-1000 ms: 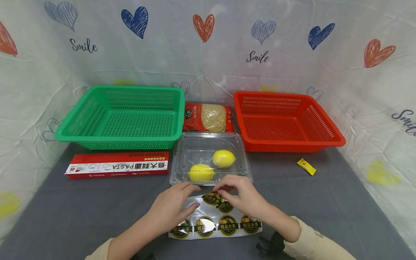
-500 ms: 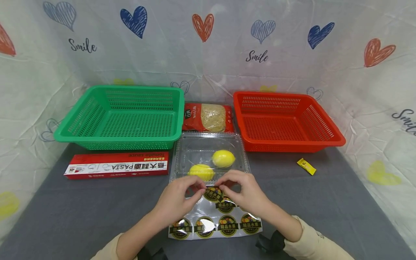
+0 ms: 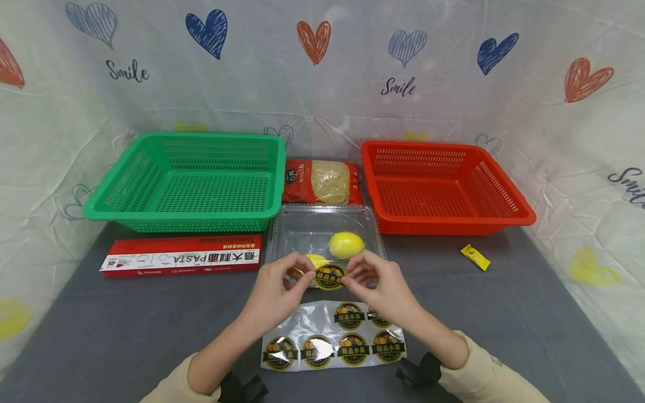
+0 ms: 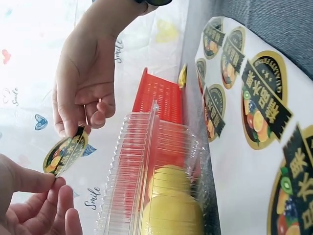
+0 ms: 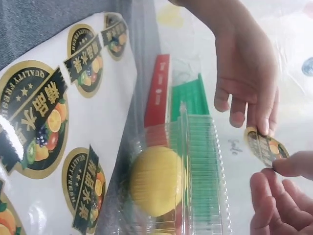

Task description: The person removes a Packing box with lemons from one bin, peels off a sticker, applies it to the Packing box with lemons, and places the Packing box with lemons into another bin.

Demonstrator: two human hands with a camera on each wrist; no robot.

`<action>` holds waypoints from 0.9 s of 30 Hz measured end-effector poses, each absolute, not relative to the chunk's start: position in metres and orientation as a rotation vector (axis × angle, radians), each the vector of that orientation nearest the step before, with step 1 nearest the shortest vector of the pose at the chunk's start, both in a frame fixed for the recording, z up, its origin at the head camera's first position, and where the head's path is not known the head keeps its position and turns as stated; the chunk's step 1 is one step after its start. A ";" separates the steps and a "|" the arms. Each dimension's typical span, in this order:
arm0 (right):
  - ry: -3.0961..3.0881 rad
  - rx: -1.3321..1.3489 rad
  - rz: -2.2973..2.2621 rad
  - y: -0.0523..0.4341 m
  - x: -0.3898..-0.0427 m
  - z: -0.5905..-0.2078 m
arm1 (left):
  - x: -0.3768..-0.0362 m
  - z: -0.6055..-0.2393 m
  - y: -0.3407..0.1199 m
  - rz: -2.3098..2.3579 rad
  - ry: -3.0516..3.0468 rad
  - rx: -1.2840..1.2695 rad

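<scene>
A grey cloth-covered tabletop point(image 3: 126, 330) carries a green perforated plastic basket point(image 3: 186, 182) and a red one point(image 3: 443, 187), with a long red pasta box point(image 3: 181, 256) in front of the green basket. Between the baskets sits a closed clear plastic clamshell box point(image 3: 327, 235) holding two yellow lemons point(image 3: 346, 244). Nearer the person lies a glossy backing sheet of round fruit labels point(image 3: 333, 344). One round black-and-gold sticker point(image 3: 330, 277) hangs above the clamshell's front edge, pinched at its left rim by the left hand point(image 3: 274, 291) and at its right rim by the right hand point(image 3: 385, 288). Laying it well probably means keeping it taut and flat, then pressing from one edge across.
</scene>
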State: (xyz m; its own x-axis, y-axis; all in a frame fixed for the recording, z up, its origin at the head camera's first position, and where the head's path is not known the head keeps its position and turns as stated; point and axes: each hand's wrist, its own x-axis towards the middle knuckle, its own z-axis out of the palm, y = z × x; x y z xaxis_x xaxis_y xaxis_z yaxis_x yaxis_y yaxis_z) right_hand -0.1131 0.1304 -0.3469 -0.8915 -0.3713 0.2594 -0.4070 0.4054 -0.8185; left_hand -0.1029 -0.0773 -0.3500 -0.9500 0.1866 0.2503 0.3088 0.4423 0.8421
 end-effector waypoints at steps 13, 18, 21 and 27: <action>-2.487 0.591 1.591 0.127 -0.142 -0.339 | -0.132 -0.342 -0.068 -1.582 -2.418 -0.359; -2.508 0.550 1.520 0.127 -0.158 -0.339 | -0.146 -0.344 -0.066 -1.480 -2.418 -0.382; -2.527 0.535 1.463 0.126 -0.167 -0.340 | -0.154 -0.346 -0.065 -1.383 -2.435 -0.393; -2.589 0.496 1.396 0.123 -0.182 -0.346 | -0.165 -0.348 -0.066 -1.267 -2.490 -0.391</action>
State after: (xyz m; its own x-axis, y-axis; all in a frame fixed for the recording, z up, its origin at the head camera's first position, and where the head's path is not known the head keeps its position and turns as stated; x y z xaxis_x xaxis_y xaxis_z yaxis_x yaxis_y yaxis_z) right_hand -0.1823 0.1231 -0.3456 -0.9325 -0.2127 0.2918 -0.3607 0.5095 -0.7812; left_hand -0.1654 -0.0660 -0.3481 -0.9115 0.0971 0.3996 0.3802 0.5692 0.7290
